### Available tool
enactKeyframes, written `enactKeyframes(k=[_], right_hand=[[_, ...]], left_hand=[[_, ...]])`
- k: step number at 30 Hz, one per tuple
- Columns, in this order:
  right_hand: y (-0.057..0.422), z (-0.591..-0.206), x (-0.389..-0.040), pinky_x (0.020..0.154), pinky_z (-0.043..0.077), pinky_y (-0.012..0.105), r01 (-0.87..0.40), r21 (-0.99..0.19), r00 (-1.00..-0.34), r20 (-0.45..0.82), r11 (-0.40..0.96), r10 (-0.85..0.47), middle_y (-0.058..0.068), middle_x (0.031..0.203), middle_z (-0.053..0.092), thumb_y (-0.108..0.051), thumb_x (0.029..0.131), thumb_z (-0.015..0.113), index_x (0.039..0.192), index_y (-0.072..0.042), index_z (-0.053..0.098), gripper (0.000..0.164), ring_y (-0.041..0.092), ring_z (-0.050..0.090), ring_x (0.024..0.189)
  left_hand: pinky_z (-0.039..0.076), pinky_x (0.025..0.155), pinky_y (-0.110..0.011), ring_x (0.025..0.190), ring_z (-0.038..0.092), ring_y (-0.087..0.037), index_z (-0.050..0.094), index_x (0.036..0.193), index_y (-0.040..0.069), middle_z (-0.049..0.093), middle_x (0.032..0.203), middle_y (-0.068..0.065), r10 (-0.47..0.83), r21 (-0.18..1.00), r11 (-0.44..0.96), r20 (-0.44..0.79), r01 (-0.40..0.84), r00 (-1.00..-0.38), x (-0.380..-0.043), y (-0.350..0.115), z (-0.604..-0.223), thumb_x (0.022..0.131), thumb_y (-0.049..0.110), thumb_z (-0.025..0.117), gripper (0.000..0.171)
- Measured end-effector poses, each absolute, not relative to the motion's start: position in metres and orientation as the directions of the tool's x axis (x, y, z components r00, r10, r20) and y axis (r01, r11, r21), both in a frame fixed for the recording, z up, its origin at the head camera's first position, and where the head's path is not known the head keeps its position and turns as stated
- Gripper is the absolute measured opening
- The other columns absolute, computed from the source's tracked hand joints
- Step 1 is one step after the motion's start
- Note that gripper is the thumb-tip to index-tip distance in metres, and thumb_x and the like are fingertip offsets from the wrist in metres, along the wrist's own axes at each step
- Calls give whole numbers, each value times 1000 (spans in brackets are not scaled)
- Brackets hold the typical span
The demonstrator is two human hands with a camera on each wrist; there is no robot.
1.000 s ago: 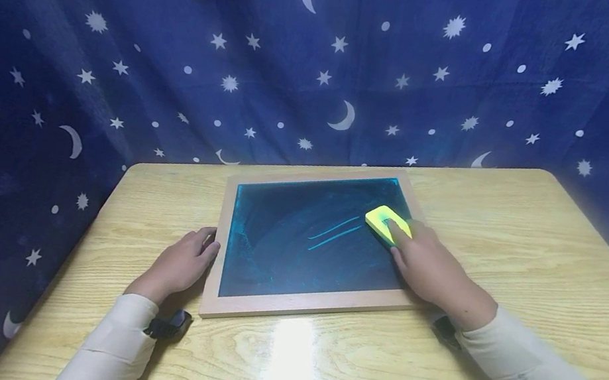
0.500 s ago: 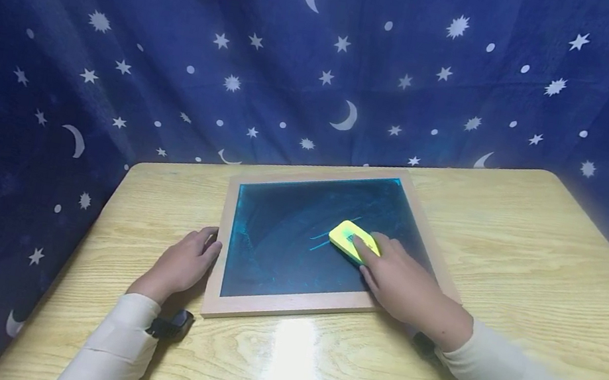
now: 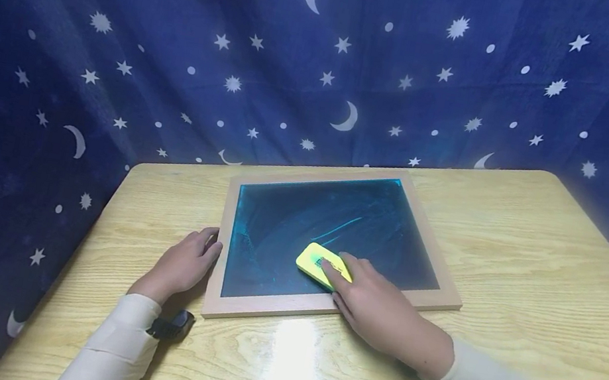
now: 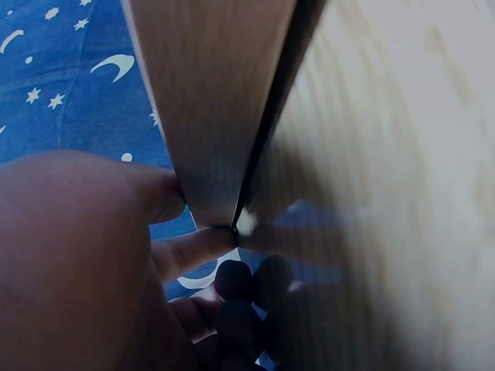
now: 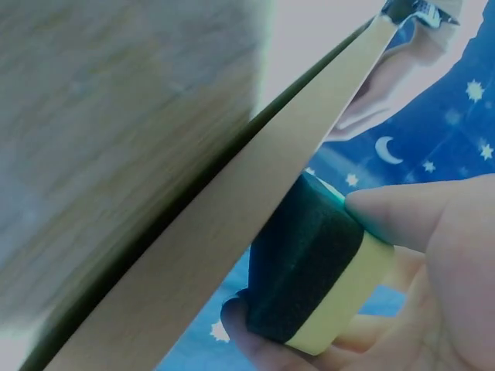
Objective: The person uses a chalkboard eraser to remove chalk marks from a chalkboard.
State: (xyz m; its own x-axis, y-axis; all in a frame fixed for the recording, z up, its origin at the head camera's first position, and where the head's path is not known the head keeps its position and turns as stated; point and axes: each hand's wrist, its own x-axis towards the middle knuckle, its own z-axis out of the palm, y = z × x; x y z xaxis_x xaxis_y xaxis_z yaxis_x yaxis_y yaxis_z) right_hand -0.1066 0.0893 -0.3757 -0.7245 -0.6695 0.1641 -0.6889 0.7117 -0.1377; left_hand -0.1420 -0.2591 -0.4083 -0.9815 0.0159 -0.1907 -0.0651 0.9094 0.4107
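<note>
A chalkboard [image 3: 272, 238] in a light wooden frame [image 3: 279, 305] lies on the table. My right hand [image 3: 381, 307] grips a chalkboard eraser [image 3: 323, 262], its yellow back up, over the board's lower middle. In the right wrist view, the dark felt pad [image 5: 305, 259] faces the board and fingers hold the yellow side. A blue-green chalk line [image 3: 337, 228] shows beyond the eraser, with faint smears around it. My left hand [image 3: 179, 266] rests at the frame's left edge. Seen from the left wrist, its thumb [image 4: 162, 193] and index finger [image 4: 201, 249] touch the wooden edge.
The board lies on a pale wood-grain table [image 3: 512, 252] with a bright light reflection near its front. A dark blue curtain [image 3: 280, 45] with moons and stars hangs behind the table and along its left side. A black wrist strap [image 3: 169, 327] is on the left wrist.
My right hand has swept the eraser down and left across the board, from upper right to lower middle. Of two chalk lines, mostly one still shows. The left hand stays at the frame.
</note>
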Motion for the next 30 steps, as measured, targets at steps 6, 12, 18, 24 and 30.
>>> enactKeyframes(k=[6, 12, 18, 24, 30], right_hand=[[83, -375, -100, 89, 57, 46, -708, -154, -707, 158, 690, -690, 23, 137, 54, -18, 98, 62, 146, -10, 50, 50, 36, 60, 116], [82, -377, -98, 87, 58, 45, -723, -144, -691, 179, 676, -701, 22, 136, 55, -18, 98, 62, 146, -10, 51, 49, 34, 61, 114], [81, -376, -100, 88, 58, 45, -709, -164, -705, 146, 686, -694, 22, 138, 54, -19, 99, 62, 147, -10, 50, 50, 34, 60, 116], [82, -375, -105, 87, 59, 44, -678, -176, -735, 117, 714, -668, 22, 138, 54, -19, 99, 62, 148, -11, 49, 51, 35, 60, 117], [88, -380, -117, 85, 59, 45, -633, -168, -774, 149, 756, -615, 23, 136, 55, -17, 98, 62, 146, -11, 52, 50, 36, 60, 115]], left_hand=[[35, 112, -64, 140, 41, -48, 35, 153, 3, 44, 150, -27, 16, 410, 910, -188, -63, -982, -142, -259, -408, 108, 37, 32, 57], [35, 112, -64, 139, 42, -48, 35, 153, 3, 45, 149, -27, 18, 407, 911, -187, -61, -982, -142, -259, -408, 108, 36, 32, 56], [36, 112, -63, 139, 42, -47, 35, 153, 3, 45, 149, -27, 14, 406, 911, -189, -66, -982, -143, -259, -409, 108, 36, 32, 56], [36, 112, -64, 139, 43, -47, 35, 153, 3, 46, 149, -27, 15, 406, 912, -187, -63, -982, -142, -259, -410, 108, 36, 32, 56], [36, 112, -64, 139, 43, -47, 35, 153, 2, 45, 149, -27, 18, 405, 912, -185, -59, -983, -142, -259, -410, 108, 37, 32, 56]])
